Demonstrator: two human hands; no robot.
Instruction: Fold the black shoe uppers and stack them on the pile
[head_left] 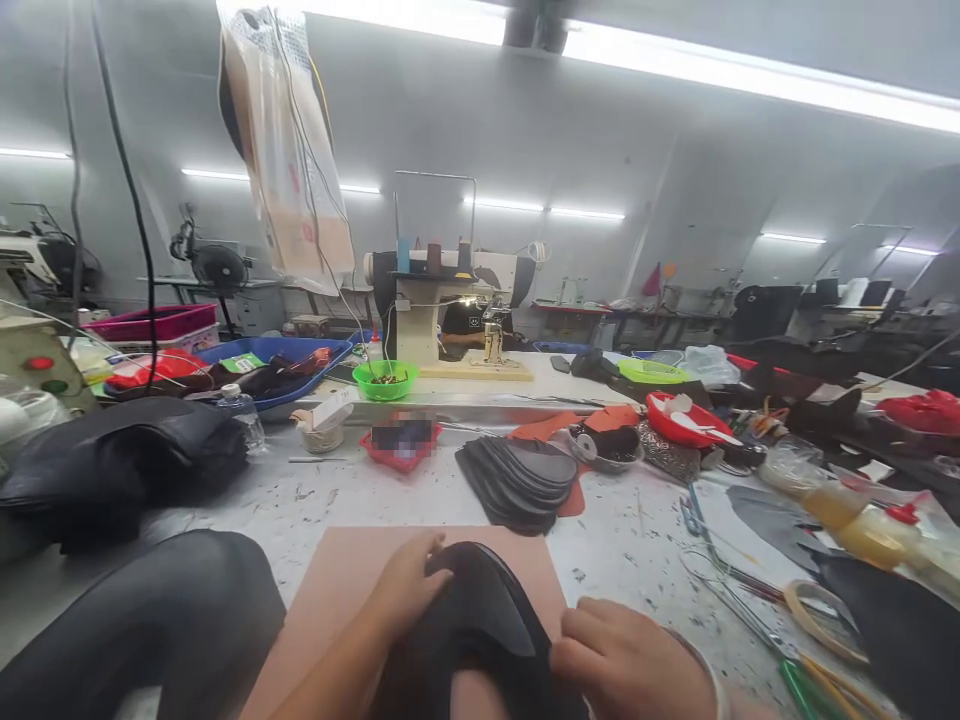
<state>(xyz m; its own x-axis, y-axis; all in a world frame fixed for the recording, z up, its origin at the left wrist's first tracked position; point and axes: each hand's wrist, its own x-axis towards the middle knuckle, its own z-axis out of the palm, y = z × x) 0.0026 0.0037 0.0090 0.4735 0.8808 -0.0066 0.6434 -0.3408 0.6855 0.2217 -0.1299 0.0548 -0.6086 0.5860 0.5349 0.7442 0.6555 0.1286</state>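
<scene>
Hands apart: L hand (411, 585), R hand (622, 645) at opp. edges of blk curved leathery piece (480, 600) on pink rect. sheet (337, 580); grips unclear.

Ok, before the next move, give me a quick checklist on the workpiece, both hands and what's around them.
1. Black piece over the pink sheet: ok.
2. Left hand at the piece's upper left edge: ok.
3. Right hand gripping the piece: cannot tell; it's at the right edge, fingertips hidden.
4. Other black piece away from the sheet: not ok; it appears to reach the left edge.
5. Green-handled tool off the sheet: ok, lying to the right.
</scene>
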